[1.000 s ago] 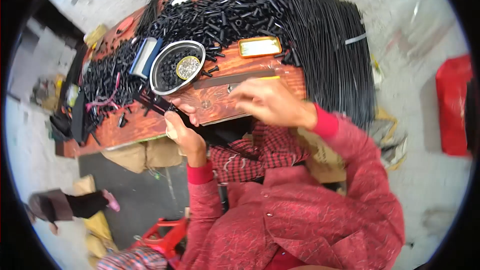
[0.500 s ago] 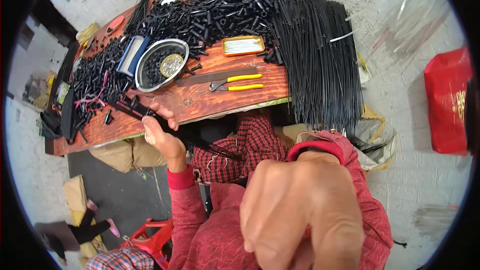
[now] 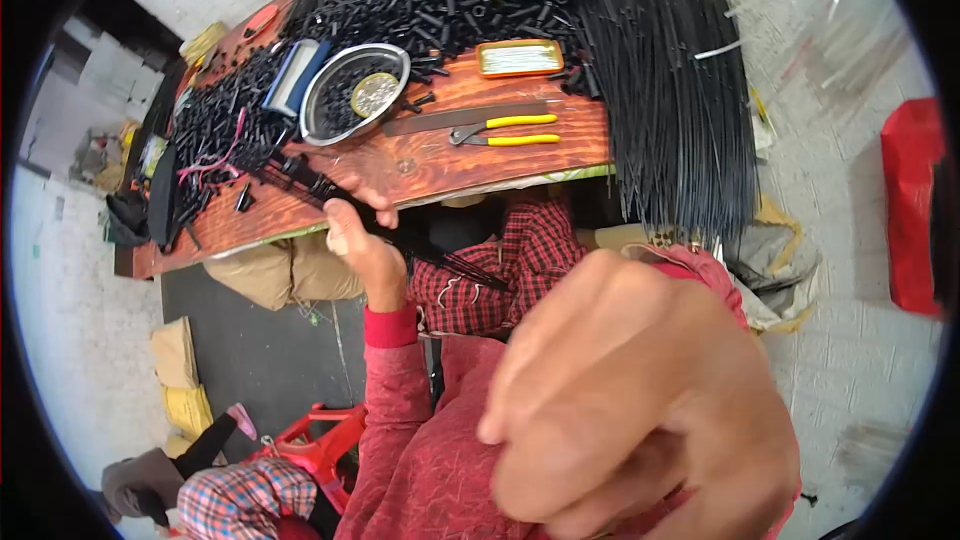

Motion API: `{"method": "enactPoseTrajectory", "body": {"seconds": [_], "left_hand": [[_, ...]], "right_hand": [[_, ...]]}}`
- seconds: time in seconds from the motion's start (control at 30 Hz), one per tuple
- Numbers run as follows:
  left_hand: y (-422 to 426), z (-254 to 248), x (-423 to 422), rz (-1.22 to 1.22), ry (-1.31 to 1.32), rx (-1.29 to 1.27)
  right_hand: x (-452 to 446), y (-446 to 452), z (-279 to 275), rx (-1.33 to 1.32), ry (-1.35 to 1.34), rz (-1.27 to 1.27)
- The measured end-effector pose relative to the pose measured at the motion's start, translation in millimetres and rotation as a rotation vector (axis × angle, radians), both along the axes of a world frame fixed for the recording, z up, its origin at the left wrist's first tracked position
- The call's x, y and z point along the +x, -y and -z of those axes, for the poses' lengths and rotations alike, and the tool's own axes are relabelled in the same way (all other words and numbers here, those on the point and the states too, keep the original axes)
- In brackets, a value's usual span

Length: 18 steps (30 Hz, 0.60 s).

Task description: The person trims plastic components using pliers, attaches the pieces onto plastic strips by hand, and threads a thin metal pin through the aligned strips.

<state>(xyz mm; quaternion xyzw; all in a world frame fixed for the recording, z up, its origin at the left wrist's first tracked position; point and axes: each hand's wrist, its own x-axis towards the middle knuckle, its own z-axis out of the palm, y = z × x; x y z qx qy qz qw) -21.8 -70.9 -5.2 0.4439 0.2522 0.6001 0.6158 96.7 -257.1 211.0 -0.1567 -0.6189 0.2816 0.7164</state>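
Reddish tabletop (image 3: 545, 162) bears pliers (image 3: 522, 139) while the left hand (image 3: 364, 243) grips black strands (image 3: 435, 254).

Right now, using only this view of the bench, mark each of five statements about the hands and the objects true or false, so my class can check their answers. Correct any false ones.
1. The left hand grips a bundle of thin black rods. True.
2. The yellow-handled pliers are in the right hand. False: they lie on the table, and the right hand is close to the camera, away from them.
3. A small round container sits inside the metal bowl. True.
4. The orange tray is nearer the person than the pliers. False: it lies farther from the person.
5. The orange tray holds thin white sticks. True.
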Motion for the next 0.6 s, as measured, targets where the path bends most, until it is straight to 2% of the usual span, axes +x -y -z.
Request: {"method": "enactPoseTrajectory", "body": {"seconds": [0.1,0.2,0.23,0.27,0.33,0.37,0.43,0.47,0.53,0.57,0.6], "left_hand": [[1,2,0,0.072,0.044,0.018],[-2,1,3,0.113,0.077,0.057],[-3,2,2,0.146,0.097,0.056],[-4,3,0,0.179,0.113,0.055],[-6,3,-1,0.208,0.149,0.053],[-9,0,-1,0.23,0.158,0.063],[-10,-5,-3,0.276,0.184,0.049],[-12,-6,-2,0.275,0.197,0.05],[-15,-18,-2,0.3,0.196,0.119],[-17,-23,-5,0.298,0.202,0.095],[-17,-33,-8,0.293,0.199,0.102]], "right_hand": [[1,0,-8,-0.003,-0.037,-0.029],[-12,5,-3,-0.068,-0.314,-0.26],[-54,12,37,0.038,-0.809,-0.422],[-50,11,37,0.034,-0.806,-0.439],[-42,10,36,-0.02,-0.344,-0.404],[-50,12,32,-0.013,-0.361,-0.421],[-64,28,17,-0.287,-0.277,0.21],[-57,24,21,-0.308,-0.283,0.225],[-27,-2,29,0.064,0.328,0.175],[-21,-4,29,0.003,0.416,0.186],[-3,-16,34,0.091,0.653,0.292]]}}
